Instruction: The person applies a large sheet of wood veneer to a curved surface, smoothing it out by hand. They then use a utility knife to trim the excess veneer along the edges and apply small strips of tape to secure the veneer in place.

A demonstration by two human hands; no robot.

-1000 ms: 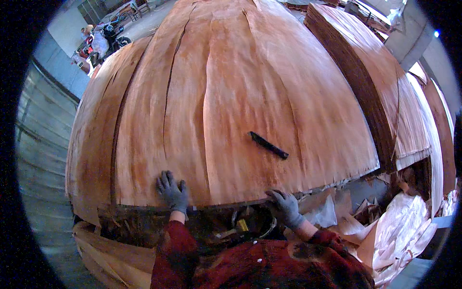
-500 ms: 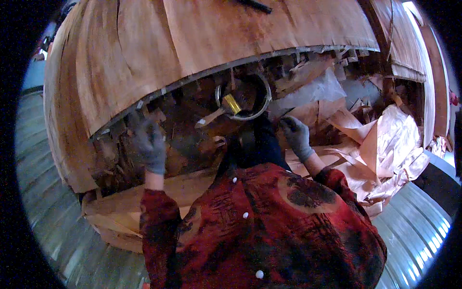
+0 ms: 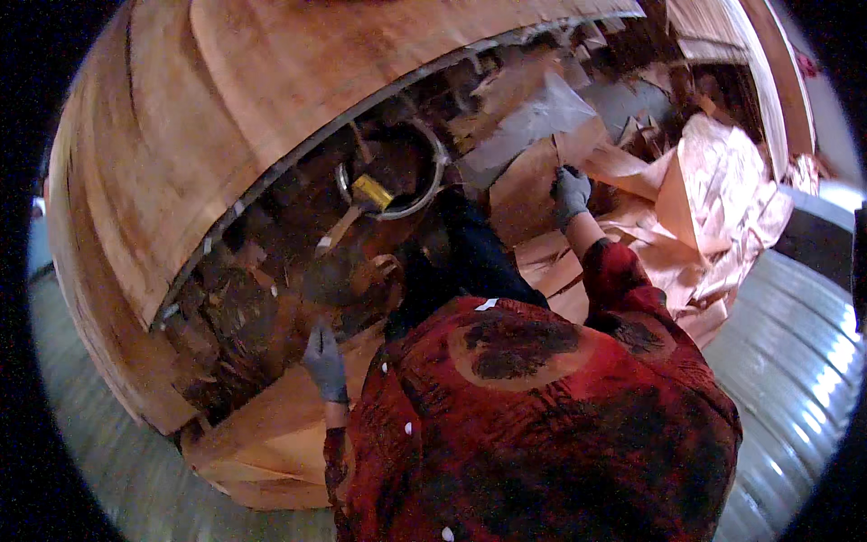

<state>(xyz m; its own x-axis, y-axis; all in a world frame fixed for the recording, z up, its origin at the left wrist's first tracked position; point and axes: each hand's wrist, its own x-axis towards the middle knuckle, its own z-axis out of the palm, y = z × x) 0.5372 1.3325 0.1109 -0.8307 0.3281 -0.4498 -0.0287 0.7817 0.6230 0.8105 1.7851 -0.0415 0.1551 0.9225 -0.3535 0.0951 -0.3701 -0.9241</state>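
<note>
My right hand (image 3: 571, 192), in a grey glove with dark fingertips, reaches over a loose brown sheet of thin wood veneer (image 3: 524, 194). Its fingers are closed, and a thin line shows at their tips; what they hold is too small to make out. Low on the left, my left hand (image 3: 326, 363), also gloved, hangs near another veneer sheet (image 3: 262, 443) with its fingers stretched out and nothing visible in them. Ahead of me a round bucket (image 3: 440, 163) carries a wide brush (image 3: 348, 217) with a yellow band across its rim.
A large veneer-covered work surface (image 3: 271, 99) curves across the far side, its edge above scraps. Clear plastic film (image 3: 546, 113) lies beyond my right hand. Crumpled pale veneer (image 3: 722, 190) is heaped at the right. Ridged metallic-looking flooring (image 3: 786, 361) shows at the right.
My view has swung toward the right. My right hand has reached farther out over the veneer sheet. My left hand has drawn back from the scraps under the surface edge.
</note>
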